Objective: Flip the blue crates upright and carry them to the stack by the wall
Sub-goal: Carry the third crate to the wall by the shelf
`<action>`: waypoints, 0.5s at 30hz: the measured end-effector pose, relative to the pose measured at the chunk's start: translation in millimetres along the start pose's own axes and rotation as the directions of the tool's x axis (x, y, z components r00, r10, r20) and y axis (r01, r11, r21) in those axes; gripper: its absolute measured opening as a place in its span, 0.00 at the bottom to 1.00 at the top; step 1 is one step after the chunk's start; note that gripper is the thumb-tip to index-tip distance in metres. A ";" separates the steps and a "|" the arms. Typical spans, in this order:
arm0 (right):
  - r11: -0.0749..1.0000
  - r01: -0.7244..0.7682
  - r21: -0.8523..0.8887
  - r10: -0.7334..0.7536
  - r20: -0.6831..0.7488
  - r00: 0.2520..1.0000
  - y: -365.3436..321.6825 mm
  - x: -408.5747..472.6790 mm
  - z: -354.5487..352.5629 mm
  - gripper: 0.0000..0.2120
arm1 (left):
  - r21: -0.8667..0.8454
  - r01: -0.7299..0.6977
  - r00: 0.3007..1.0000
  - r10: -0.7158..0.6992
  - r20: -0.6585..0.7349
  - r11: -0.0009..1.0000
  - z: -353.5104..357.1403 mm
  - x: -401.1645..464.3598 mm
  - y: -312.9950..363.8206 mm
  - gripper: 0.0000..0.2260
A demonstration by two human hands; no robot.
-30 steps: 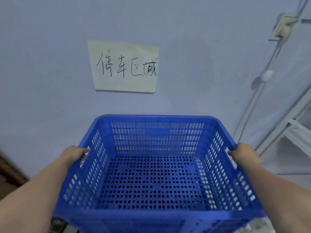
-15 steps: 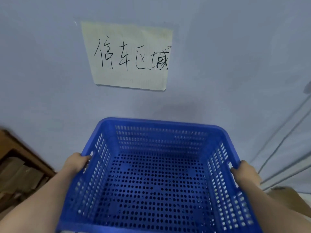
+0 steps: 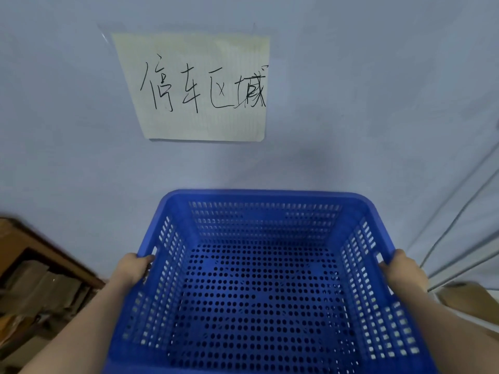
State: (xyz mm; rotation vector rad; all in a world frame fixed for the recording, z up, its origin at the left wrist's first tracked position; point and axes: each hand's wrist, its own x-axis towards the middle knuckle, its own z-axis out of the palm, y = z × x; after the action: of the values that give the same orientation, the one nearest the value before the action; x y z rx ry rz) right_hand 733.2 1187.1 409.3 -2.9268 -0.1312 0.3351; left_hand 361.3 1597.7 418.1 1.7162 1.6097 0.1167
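Compared with half a second ago, the paper sign (image 3: 199, 87) on the wall (image 3: 378, 103) looks larger and sits a little further right in the frame, so the view has closed in on the wall. The brown wooden shelf (image 3: 40, 247) at the lower left shows more of itself than before, with flat cardboard pieces (image 3: 40, 290) lying in it, and the cardboard box (image 3: 469, 298) at the lower right edge has stayed in view. The pale cables (image 3: 459, 206) still run down the right side of the wall.

The blue crate (image 3: 264, 279) fills the lower middle of the frame, upright with its open top facing the camera, its far rim close to the wall below the sign. Nothing lies in it; only its perforated floor and slotted sides show.

The left hand (image 3: 133, 269) holds the crate's left rim as before, its grip curled around the edge at the handle slot with the fingers tucked out of sight. The right hand (image 3: 405, 268) likewise keeps hold of the right rim, its grip wrapped over the edge at the opposite handle slot. Both forearms reach in from the bottom corners.
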 end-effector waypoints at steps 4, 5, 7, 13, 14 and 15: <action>0.999 0.018 -0.030 -0.015 0.082 0.997 8.0 -1.9 -8.5 0.12 | -0.012 -0.005 0.999 0.006 0.036 1.000 1.8 -3.0 0.4 0.16; 0.999 0.023 -0.028 -0.020 0.086 0.996 9.1 -3.1 -8.7 0.11 | -0.011 -0.008 0.999 0.009 0.040 1.000 1.0 -2.8 0.1 0.17; 1.000 0.026 -0.008 -0.025 0.090 0.996 11.0 -2.3 -7.8 0.12 | -0.004 -0.014 0.999 0.014 0.051 1.000 -0.7 -3.9 -1.4 0.18; 0.999 0.006 0.054 -0.012 0.112 0.994 13.8 3.8 -0.7 0.13 | 0.022 -0.033 0.995 0.030 0.095 0.999 -3.7 -5.0 -5.7 0.19; 0.998 0.005 0.055 -0.011 0.099 0.995 13.1 1.6 -0.7 0.13 | 0.025 -0.029 0.995 0.027 0.099 0.999 -3.4 -4.1 -5.4 0.19; 0.999 0.009 0.051 -0.013 0.088 0.996 11.6 -1.2 -1.6 0.12 | 0.029 -0.026 0.995 0.023 0.096 0.999 -3.1 -3.5 -5.7 0.19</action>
State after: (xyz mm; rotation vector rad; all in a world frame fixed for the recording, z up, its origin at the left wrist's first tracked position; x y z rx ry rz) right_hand 733.1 1175.3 408.8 -2.8614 -0.1495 0.4595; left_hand 354.3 1595.5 418.5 1.7385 1.5281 0.0224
